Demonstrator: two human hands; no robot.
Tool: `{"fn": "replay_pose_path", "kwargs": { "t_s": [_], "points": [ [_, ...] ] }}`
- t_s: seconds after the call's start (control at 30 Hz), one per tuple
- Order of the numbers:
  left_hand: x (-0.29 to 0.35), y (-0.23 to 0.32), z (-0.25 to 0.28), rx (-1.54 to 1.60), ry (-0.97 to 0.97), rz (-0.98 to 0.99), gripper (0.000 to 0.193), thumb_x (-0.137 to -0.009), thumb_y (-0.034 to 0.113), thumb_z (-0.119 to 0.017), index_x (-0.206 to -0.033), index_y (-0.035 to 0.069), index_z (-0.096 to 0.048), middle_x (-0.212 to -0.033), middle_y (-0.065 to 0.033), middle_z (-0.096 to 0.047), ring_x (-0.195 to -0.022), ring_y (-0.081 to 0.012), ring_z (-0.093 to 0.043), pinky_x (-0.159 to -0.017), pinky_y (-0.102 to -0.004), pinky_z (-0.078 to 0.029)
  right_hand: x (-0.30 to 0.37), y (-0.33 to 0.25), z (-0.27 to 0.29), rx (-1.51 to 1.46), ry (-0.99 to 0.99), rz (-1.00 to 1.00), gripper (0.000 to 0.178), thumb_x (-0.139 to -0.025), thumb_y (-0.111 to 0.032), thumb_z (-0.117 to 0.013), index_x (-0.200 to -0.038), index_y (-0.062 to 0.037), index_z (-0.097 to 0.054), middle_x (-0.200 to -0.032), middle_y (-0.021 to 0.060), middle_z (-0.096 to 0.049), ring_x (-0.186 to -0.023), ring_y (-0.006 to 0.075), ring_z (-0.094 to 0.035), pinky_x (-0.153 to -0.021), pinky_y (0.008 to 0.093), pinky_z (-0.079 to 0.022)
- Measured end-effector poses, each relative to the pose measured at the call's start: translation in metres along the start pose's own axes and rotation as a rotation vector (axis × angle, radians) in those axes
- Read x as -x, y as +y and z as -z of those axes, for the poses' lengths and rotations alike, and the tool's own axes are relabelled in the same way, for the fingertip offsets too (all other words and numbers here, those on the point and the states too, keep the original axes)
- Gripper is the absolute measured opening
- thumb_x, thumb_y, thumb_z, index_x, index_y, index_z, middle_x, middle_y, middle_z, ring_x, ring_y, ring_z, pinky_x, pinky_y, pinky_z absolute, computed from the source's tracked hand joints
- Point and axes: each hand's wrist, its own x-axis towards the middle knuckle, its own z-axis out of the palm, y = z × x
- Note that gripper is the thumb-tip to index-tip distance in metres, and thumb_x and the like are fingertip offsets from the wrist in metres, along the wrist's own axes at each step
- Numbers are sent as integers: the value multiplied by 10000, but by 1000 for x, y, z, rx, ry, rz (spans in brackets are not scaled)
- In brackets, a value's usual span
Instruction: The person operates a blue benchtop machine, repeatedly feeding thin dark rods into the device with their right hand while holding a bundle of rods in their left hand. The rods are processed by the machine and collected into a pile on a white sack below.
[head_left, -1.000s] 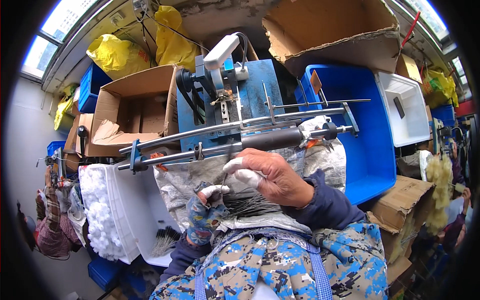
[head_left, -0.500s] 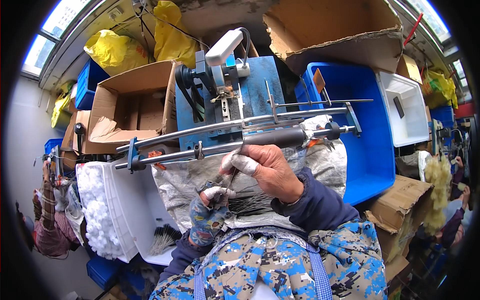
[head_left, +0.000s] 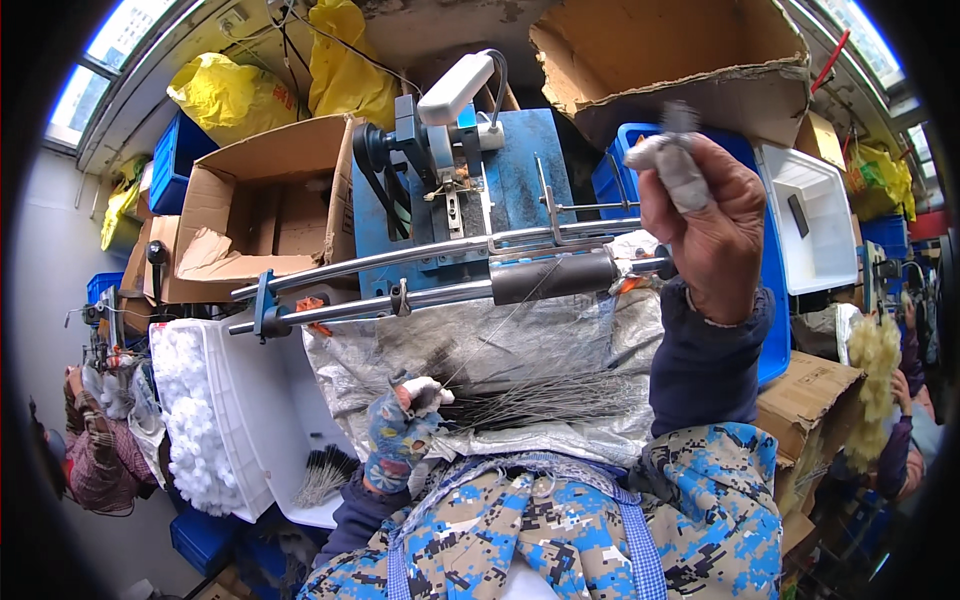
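Note:
My right hand [head_left: 700, 200], with white tape on its fingers, is raised over the blue bin at the right. It is closed round a small brush whose grey bristle tip [head_left: 681, 117] sticks up past the fingers, blurred. My left hand [head_left: 405, 425], in a patterned worn glove with taped fingertips, is closed low over my lap. From its fingertips a thin wire [head_left: 510, 317] slants up toward the grey roller. Beside it many thin metal wires [head_left: 560, 400] lie in a heap on a silvery sheet [head_left: 390, 345].
Ahead stands a blue machine [head_left: 530, 165] with metal rods and a grey roller [head_left: 555, 277]. A blue bin [head_left: 775, 335] is at right, a white bin [head_left: 815, 225] beyond. White tufts fill a tray [head_left: 200, 420] at left. Cardboard boxes [head_left: 265, 200] stand around; other people work at both sides.
My right hand has moved from beside the left hand, under the roller, up and right over the blue bin. The left hand has stayed low, shifting slightly left.

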Motion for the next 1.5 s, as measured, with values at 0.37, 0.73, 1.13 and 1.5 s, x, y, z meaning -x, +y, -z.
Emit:
{"fn": "replay_pose_path", "kwargs": {
  "t_s": [0.37,0.73,1.13,1.5],
  "points": [
    [7,10,16,185,-53,37,275,-780,-86,-530,-1046,-18,-533,-876,-129,-631,-855,-181,-620,-737,-247,-479,-52,127,-29,1451,-295,-5,146,-763,-48,-515,-853,-38,-630,-923,152,-543,-887,291,-542,-738,405,-452],
    [-8,20,-6,96,-36,43,149,-823,-38,-564,-958,18,-536,-803,-99,-648,-755,-148,-634,-675,-254,-502,-47,134,-31,1524,-353,115,136,-741,-84,-517,-825,-67,-623,-853,127,-561,-807,273,-565,-673,391,-413],
    [-5,11,-4,223,-104,54,320,-762,-118,-513,-1071,-35,-518,-927,-148,-621,-877,-213,-623,-779,-262,-476,-44,136,-31,1510,-293,143,148,-740,-82,-505,-835,-63,-617,-845,121,-565,-792,270,-569,-661,400,-415],
    [-10,14,-11,162,-84,12,267,-769,-109,-545,-1025,-30,-539,-868,-138,-633,-820,-198,-634,-722,-250,-487,-43,135,-30,1485,-274,139,111,-731,-77,-516,-801,-59,-601,-829,121,-564,-769,267,-574,-649,395,-420]
  ]
}}
